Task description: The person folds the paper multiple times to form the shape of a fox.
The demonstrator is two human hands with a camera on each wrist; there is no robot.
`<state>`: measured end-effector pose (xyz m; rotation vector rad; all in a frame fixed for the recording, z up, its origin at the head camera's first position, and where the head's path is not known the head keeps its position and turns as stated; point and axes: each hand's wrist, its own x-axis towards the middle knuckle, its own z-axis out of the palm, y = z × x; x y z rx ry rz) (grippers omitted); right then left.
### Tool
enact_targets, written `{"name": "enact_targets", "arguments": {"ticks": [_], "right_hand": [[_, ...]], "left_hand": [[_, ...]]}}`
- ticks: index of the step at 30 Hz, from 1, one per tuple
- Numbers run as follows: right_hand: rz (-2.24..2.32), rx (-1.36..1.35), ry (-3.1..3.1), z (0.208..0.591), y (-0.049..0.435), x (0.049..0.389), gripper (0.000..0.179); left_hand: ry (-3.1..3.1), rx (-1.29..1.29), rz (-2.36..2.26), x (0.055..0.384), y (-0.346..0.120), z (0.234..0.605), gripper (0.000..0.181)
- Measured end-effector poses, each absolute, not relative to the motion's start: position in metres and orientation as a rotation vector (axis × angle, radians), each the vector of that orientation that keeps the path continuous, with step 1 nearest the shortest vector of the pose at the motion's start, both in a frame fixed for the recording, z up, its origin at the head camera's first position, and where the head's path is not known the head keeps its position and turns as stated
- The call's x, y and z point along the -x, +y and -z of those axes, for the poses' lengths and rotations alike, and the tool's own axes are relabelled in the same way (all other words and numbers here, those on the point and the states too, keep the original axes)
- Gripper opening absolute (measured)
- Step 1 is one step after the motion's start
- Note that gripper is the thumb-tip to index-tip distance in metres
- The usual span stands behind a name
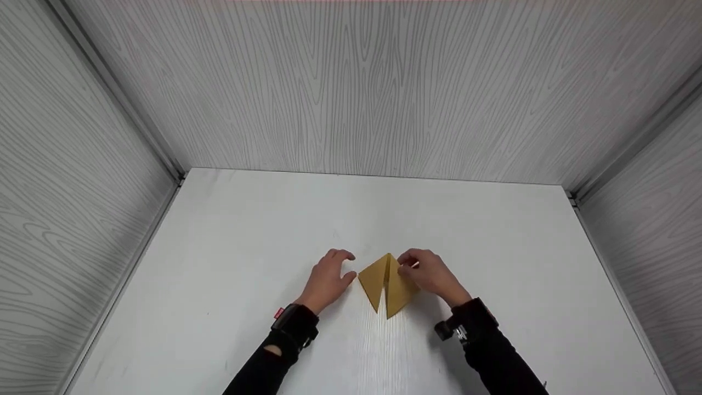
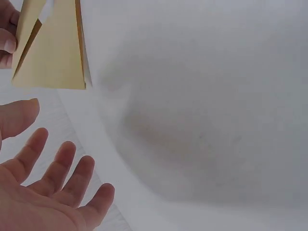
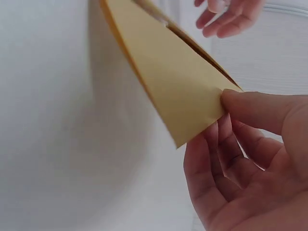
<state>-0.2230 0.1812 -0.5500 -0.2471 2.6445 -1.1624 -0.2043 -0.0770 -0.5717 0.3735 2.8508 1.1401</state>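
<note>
A folded sheet of yellow paper point(image 1: 374, 278) is held just over the white table, its two pointed flaps parted by a narrow gap toward the person. My right hand point(image 1: 433, 274) pinches its right side between thumb and fingers. In the right wrist view the thumb lies on the upper face of the folded paper point(image 3: 168, 72), with the fingers beneath. My left hand point(image 1: 327, 278) is just left of the paper, apart from it. Its thumb and fingers are spread and hold nothing, as the left hand point(image 2: 53, 183) in the left wrist view also shows.
The white tabletop point(image 1: 247, 230) spreads around both hands. Grey wood-grain panels stand at the back point(image 1: 351, 88), the left point(image 1: 71, 192) and the right point(image 1: 652, 219). A black band with a device point(image 1: 296, 326) circles the left wrist, another band point(image 1: 471, 321) the right.
</note>
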Motion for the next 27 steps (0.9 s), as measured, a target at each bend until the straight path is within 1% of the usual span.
{"name": "enact_targets", "arguments": {"ticks": [6,11,14,17,22,27], "right_hand": [[1.242,0.244,2.678,0.532,0.187,0.227,0.014],[1.294,0.358,2.792,0.524,0.188,0.225,0.010],[1.282,0.500,2.910,0.524,0.186,0.222,0.009],[1.182,0.697,3.078,0.527,0.184,0.219,0.011],[0.908,1.046,3.338,0.535,0.180,0.216,0.021],[0.647,1.266,3.458,0.546,0.179,0.213,0.025]], "left_hand": [[2.794,-0.248,-1.259,0.207,-0.085,0.560,0.035],[2.815,-0.199,-1.250,0.207,-0.088,0.555,0.037],[2.824,-0.172,-1.247,0.207,-0.089,0.553,0.037],[2.840,-0.158,-1.239,0.206,-0.089,0.553,0.038],[2.870,-0.162,-1.233,0.205,-0.088,0.553,0.040],[2.903,-0.190,-1.231,0.203,-0.089,0.555,0.040]]}}
